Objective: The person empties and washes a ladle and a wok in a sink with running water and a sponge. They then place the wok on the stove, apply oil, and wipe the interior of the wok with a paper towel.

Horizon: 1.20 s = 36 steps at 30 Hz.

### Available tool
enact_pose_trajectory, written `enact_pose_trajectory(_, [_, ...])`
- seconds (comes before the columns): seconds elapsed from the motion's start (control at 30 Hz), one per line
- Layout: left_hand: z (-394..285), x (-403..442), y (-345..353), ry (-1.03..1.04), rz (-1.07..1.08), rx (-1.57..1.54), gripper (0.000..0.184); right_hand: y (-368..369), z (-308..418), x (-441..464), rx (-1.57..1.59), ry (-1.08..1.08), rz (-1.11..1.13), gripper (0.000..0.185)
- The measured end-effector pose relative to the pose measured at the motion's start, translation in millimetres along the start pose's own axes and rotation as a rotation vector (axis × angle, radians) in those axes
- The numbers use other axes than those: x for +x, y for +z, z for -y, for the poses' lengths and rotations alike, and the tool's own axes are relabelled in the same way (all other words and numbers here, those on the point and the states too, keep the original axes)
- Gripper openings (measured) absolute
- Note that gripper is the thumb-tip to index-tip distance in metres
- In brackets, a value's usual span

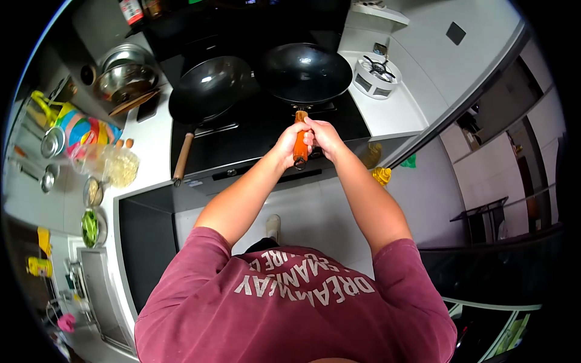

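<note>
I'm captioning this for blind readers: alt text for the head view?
A bare left hand and right hand hold the glossy orange handle of a round black metal wok on a black stovetop. Left of it is another black wok with a tan wooden handle; right, a round white burner.

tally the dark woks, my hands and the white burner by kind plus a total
Dark woks: 2 (held wok, other wok)
Hands: 2 (left hand, right hand)
White burner: 1
Total: 5
</note>
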<state>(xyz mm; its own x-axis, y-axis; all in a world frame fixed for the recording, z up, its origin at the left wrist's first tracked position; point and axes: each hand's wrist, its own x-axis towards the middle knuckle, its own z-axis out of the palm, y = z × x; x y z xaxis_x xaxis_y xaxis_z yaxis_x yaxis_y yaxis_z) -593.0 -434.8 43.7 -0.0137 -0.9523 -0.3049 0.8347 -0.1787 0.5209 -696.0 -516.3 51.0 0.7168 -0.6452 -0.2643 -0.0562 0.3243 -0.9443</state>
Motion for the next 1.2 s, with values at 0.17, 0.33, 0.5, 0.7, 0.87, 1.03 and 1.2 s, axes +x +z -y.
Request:
enact_pose_trajectory(0.17, [-10.4,55.3,-26.3,-0.088,0.011,0.054,0.016,-20.6,-14.8,47.9,0.023,0.054,-0.124,0.029])
enact_pose_trajectory(0.33, [-24.5,98.5,-44.4,-0.134,-0.003,0.084,0.016,-35.2,-21.9,89.1,0.021,0.092,-0.199,0.028])
enact_pose_trajectory(0.5, [-25.8,123.9,-46.6,-0.154,-0.015,0.053,0.011,-42.2,-17.4,102.5,0.026,0.147,-0.279,0.028])
enact_pose_trajectory(0.7, [-3.5,149.3,-47.8,-0.127,-0.048,0.021,0.016,-66.5,-18.9,108.3,-0.018,0.203,-0.287,0.032])
enact_pose_trajectory(0.87, [17.7,169.2,-47.5,-0.099,-0.031,0.101,0.038,-107.5,-42.2,111.0,0.023,0.126,-0.36,0.036])
enact_pose_trajectory(1.03, [18.8,166.9,-43.3,-0.111,-0.165,0.282,0.077,-171.1,-106.7,78.5,-0.209,0.143,-0.605,0.037])
enact_pose_trajectory(1.2, [61.5,153.6,-102.7,-0.047,-0.381,0.483,0.08,-195.0,-199.8,68.0,-0.143,0.173,-0.525,0.02])
